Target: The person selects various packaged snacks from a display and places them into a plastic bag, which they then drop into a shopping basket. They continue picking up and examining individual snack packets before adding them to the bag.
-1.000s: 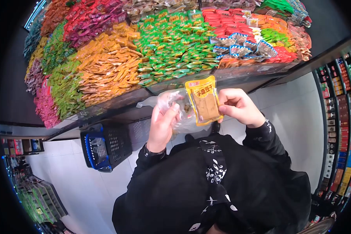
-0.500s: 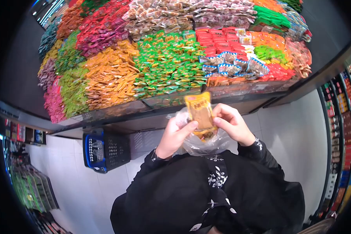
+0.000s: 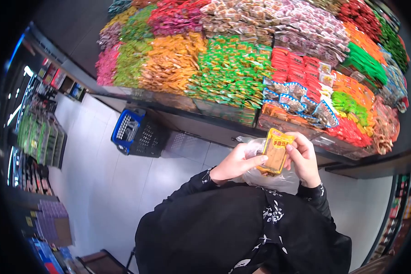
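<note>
In front of my chest is a yellow snack packet [image 3: 275,157] with a brown, tofu-like slab showing through its front. The thumb of my left hand [image 3: 236,165] lies on the packet's left side, the other fingers hidden behind it and the plastic. My right hand [image 3: 306,162] pinches the packet's right edge near the top. A clear plastic bag [image 3: 276,181] hangs crumpled behind and below the packet, bunched up against my left hand. Part of the bag's contents is hidden by the packet.
A sloped display of wrapped snacks [image 3: 235,68] spans the space ahead, sorted by colour in bins. A blue-and-black shopping basket [image 3: 153,134] stands on the tiled floor [image 3: 100,192] to the left. Stocked shelves [image 3: 399,205] line the right, with more racks [image 3: 41,137] at far left.
The view has turned left, so the display, basket and hands appear farther right. The packet now tilts rightward and its printed front is sharper. Both hands still hold it.
</note>
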